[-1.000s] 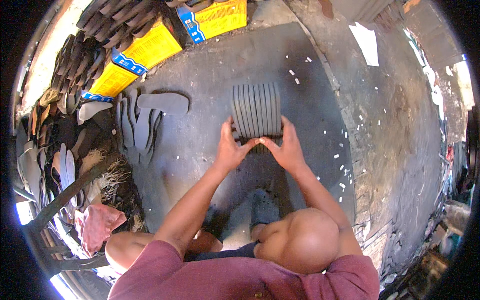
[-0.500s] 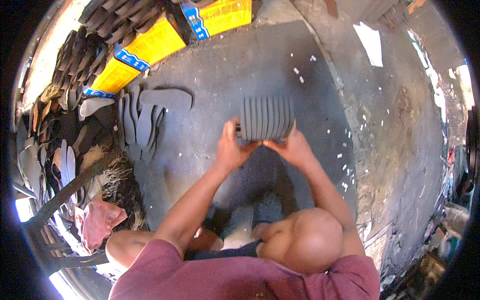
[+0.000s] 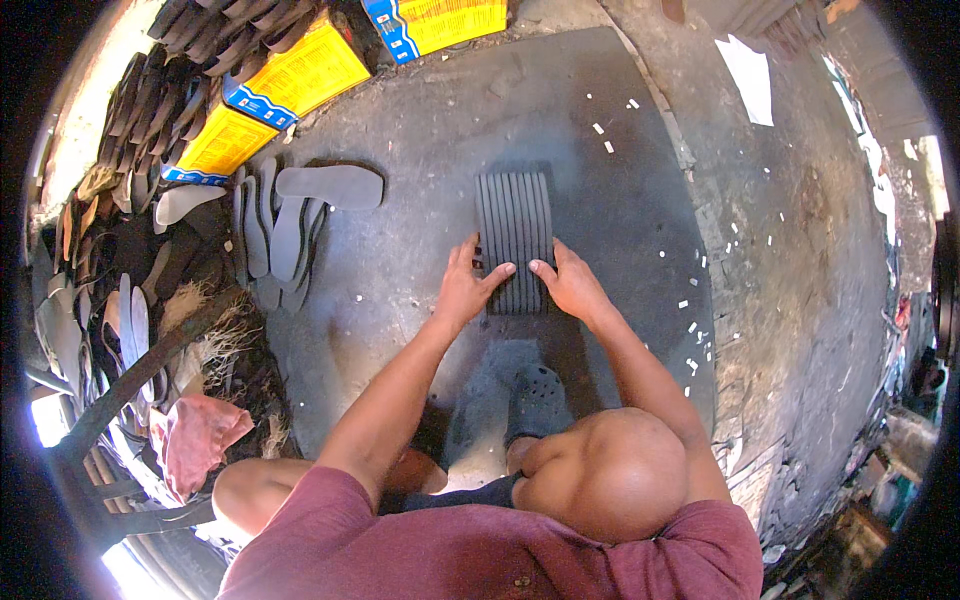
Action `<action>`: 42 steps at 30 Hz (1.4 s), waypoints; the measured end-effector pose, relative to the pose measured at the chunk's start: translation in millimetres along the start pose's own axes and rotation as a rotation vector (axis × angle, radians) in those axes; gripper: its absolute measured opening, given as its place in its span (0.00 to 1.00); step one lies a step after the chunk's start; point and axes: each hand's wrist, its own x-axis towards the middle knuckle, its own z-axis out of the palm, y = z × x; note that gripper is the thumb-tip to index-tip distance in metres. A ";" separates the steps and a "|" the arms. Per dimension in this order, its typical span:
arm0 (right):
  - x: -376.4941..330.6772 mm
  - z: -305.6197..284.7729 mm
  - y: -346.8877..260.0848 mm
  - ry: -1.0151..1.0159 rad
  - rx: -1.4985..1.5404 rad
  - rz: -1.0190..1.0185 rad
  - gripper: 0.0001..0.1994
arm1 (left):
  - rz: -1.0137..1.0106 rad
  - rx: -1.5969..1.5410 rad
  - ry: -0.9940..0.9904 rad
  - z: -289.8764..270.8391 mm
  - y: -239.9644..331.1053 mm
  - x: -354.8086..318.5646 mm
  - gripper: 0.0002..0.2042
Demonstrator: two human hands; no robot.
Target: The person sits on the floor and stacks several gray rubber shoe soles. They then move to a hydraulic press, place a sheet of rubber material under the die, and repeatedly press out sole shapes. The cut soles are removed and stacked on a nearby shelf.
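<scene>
The left hand [image 3: 462,293] and right hand [image 3: 580,288] have drawn their thumbs [image 3: 503,271] apart over the grey stack [image 3: 514,215].

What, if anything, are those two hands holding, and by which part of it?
A stack of thin grey slabs: the left hand grips its left side, the right hand its right side.

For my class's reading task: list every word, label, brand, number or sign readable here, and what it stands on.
Yellow-and-blue boxes, upper left: fine print, too small to read.
Yellow-and-blue box, top edge: fine print, too small to read.
Grey ridged stack between left hand and right hand: no lettering visible.
Grey flat soles: none visible.
</scene>
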 end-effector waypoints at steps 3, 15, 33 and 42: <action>-4.8 2.6 8.7 0.026 -0.043 0.035 0.30 | -0.061 -0.152 -0.072 -8.5 6.1 4.1 0.42; 18.8 -13.1 -24.6 -0.106 1.265 0.218 0.55 | -0.259 -0.449 -0.074 -27.7 -2.3 37.6 0.42; 40.5 -28.0 -78.0 0.491 0.508 -0.190 0.48 | -0.182 -0.045 0.069 -198.6 -10.4 105.4 0.30; 32.0 57.0 -87.3 -0.297 0.404 -0.136 0.21 | -0.179 -0.084 0.486 -287.4 -115.0 117.3 0.52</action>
